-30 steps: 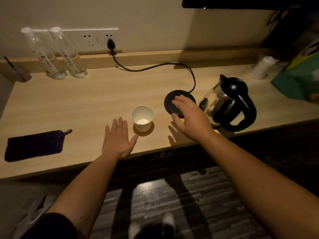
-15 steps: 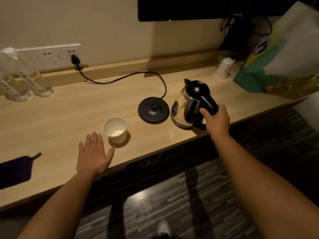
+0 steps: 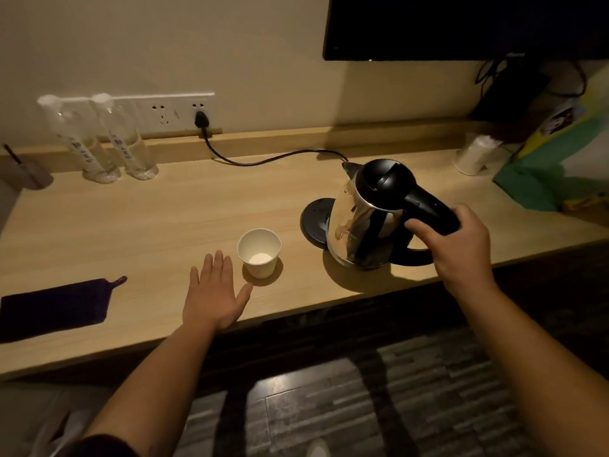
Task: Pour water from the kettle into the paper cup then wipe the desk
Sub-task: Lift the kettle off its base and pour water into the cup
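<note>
Right hand (image 3: 461, 245), right of centre in the frame: fingers wrapped tight around the black handle of the steel-bodied electric kettle with a black lid (image 3: 369, 219). The kettle is tilted, spout toward the upper left; whether its base still touches the wood cannot be told in this dim light, though a shadow lies under it. Just behind it, partly hidden, lies the round black power base (image 3: 314, 219), its black cord (image 3: 263, 159) running up to a plug in the white wall socket strip (image 3: 171, 112).

Left hand (image 3: 214, 291), lower centre: flat on the light wooden desk (image 3: 148, 219), palm down, fingers loosely spread, gripping nothing. Thumb tip lies just beside the white paper cup (image 3: 259, 252), which stands upright between the two hands, near the desk's front edge, apart from the kettle.

Lower left of the frame: a dark purple cloth with a small loop (image 3: 56, 305), lying flat, well apart from the cup. Upper left: two clear plastic bottles with white caps (image 3: 108, 140), standing against the wall ledge. Upper right: a black screen (image 3: 461, 24) on the wall, and a green and white bag (image 3: 560, 159) on the desk.
</note>
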`<state>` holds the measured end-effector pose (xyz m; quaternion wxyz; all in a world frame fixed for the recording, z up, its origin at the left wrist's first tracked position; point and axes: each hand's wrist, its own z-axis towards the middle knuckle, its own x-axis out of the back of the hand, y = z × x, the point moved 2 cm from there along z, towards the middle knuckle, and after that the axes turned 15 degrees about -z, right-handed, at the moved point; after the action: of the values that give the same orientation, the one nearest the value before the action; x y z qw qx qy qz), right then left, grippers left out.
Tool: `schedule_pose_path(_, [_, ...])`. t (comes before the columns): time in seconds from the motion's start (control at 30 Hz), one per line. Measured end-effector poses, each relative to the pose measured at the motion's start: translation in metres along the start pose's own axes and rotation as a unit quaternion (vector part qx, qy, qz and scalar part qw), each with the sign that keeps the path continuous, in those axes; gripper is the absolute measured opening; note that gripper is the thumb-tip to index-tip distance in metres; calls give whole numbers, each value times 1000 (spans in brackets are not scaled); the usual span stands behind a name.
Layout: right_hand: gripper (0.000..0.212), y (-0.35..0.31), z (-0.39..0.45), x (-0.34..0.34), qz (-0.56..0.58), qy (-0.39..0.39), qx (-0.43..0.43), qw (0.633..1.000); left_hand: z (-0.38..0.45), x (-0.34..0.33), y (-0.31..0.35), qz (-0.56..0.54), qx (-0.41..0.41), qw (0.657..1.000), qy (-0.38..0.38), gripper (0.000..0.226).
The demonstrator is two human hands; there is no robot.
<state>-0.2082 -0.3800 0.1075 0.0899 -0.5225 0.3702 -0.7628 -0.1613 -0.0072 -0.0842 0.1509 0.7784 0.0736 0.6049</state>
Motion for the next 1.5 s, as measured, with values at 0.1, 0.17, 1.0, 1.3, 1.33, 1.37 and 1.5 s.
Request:
schedule_pose_path(0.1, [39, -29, -1, -6, -40, -58, 62, 996, 0, -1, -1, -1, 3, 1000, 2, 90])
schedule_pose_path(0.17, [40, -48, -1, -10, -86, -94, 108, 986, 0, -2, -2, -3, 6, 1000, 1, 90])
schedule_pose_path(1.0, [36, -176, 10, -51, -381, -265, 307, 831, 4, -10, -4, -40, -12, 998, 47, 87])
schedule_pose_path(1.3, [35, -192, 13, -55, -423, -270, 344, 794, 2, -8, -3, -44, -13, 998, 43, 87])
schedule_pose_path(1.33, [35, -193, 13, -56, -426, -269, 346, 791, 2, -8, -3, -43, -13, 998, 42, 87])
schedule_pose_path(1.37, [35, -194, 14, -56, -428, -268, 348, 790, 2, -8, -3, -43, -12, 998, 43, 87])
schedule_pose_path(1.5, [34, -197, 16, -60, -436, -268, 356, 782, 2, -8, -4, -44, -13, 998, 45, 88])
